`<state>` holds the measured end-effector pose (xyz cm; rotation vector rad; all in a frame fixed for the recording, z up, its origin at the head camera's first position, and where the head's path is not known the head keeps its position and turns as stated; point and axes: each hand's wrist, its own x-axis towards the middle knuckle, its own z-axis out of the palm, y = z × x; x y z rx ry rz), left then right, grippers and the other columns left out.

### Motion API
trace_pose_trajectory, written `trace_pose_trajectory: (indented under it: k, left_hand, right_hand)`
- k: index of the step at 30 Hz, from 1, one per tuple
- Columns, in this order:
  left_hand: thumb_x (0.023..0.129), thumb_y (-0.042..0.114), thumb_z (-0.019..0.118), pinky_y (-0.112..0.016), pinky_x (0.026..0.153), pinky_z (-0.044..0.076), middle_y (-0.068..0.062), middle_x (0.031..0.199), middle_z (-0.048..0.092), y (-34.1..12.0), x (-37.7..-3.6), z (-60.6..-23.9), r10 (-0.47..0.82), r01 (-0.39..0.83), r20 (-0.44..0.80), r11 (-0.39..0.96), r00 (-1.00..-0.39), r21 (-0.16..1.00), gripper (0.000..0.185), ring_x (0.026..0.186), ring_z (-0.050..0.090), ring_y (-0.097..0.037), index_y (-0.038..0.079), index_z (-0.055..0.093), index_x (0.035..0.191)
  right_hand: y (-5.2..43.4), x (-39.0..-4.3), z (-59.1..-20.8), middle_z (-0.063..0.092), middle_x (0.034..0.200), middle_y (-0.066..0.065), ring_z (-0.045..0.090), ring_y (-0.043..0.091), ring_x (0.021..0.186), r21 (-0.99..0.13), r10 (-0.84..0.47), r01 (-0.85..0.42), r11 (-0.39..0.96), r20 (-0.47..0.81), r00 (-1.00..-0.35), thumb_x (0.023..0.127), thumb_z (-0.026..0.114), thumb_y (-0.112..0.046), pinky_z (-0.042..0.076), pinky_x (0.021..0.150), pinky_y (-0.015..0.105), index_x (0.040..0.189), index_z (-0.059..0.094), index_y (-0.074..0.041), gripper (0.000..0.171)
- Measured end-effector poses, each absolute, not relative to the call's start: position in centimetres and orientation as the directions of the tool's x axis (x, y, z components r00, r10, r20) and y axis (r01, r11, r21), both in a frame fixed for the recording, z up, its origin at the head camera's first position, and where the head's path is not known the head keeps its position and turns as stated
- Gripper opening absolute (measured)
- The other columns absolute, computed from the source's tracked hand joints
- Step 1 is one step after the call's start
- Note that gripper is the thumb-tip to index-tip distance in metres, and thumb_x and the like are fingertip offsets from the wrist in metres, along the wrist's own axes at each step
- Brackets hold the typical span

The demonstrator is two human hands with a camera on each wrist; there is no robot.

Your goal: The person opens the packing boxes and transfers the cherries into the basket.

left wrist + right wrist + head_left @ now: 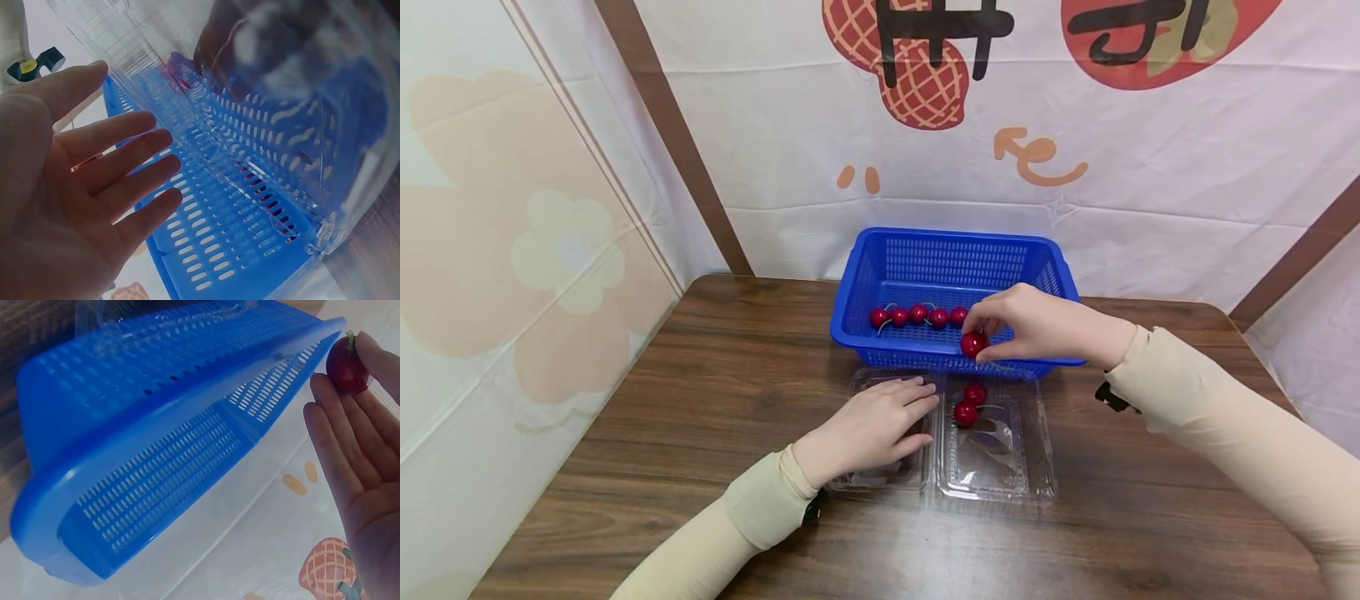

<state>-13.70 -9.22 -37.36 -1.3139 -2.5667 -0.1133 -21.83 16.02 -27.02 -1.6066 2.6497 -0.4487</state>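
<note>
Right hand (1037, 325) pinching small red round cherry (973, 343) above front rim of blue perforated plastic basket (857, 283). Left hand (872, 429), fingers straight, pressing clear plastic clamshell box (1000, 467) before basket.

Only cropped, unreadable black characters show on the backdrop (1000, 125).

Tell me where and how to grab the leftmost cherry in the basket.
Pinch the leftmost cherry by its round body from straight above, fingertips at front and back. Its right side sits close against the next cherry, so that side is crowded, while the basket is open on top and the floor to its left lies bare. The pale stem curling beside it looks too thin for a sure hold.
</note>
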Motion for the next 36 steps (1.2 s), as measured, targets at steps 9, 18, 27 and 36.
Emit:
trace_pose_trajectory:
  k: [9,18,27,36]
  left_hand:
    - [0.092,0.041,0.058,-0.035,0.108,0.040,-0.009,0.131,0.059,-9.3,-13.7,-37.4,0.787,0.804,0.247,0.593,-0.566,-0.048,0.047,0.126,0.052,-0.024,0.008,0.061,0.126]
    - [0.092,0.040,0.059,-0.035,0.108,0.040,-0.009,0.131,0.060,-9.4,-13.7,-37.4,0.787,0.805,0.253,0.591,-0.562,-0.048,0.047,0.125,0.053,-0.024,0.007,0.061,0.125]
    - [0.091,0.040,0.059,-0.036,0.107,0.042,-0.009,0.130,0.060,-9.4,-13.8,-37.5,0.790,0.808,0.262,0.586,-0.554,-0.060,0.047,0.125,0.054,-0.024,0.007,0.062,0.124]
    - [0.091,0.039,0.060,-0.036,0.106,0.042,-0.010,0.130,0.060,-9.4,-13.7,-37.4,0.787,0.808,0.269,0.587,-0.555,-0.053,0.046,0.125,0.054,-0.025,0.007,0.062,0.124]
  right_hand:
    - [15.5,-23.5,-26.7,0.071,0.096,-0.001,0.068,0.009,0.081,-0.250,-0.854,-0.853,0.458,0.141,-0.500,0.076,0.080,-0.023,0.058,0.073,0.027,0.102,0.068,-0.011,0.031]
    - [15.0,-25.1,-26.3,0.071,0.093,0.000,0.068,0.010,0.081,-0.250,-0.841,-0.838,0.485,0.129,-0.525,0.078,0.079,-0.026,0.058,0.074,0.030,0.102,0.067,-0.010,0.031]
    - [14.3,-26.8,-26.4,0.071,0.092,0.000,0.068,0.010,0.080,-0.256,-0.820,-0.813,0.523,0.109,-0.561,0.078,0.078,-0.023,0.058,0.075,0.029,0.100,0.067,-0.012,0.027]
    - [13.5,-28.4,-26.6,0.071,0.090,0.005,0.069,0.017,0.079,-0.272,-0.796,-0.783,0.559,0.090,-0.599,0.077,0.079,-0.016,0.059,0.075,0.036,0.099,0.067,-0.008,0.027]
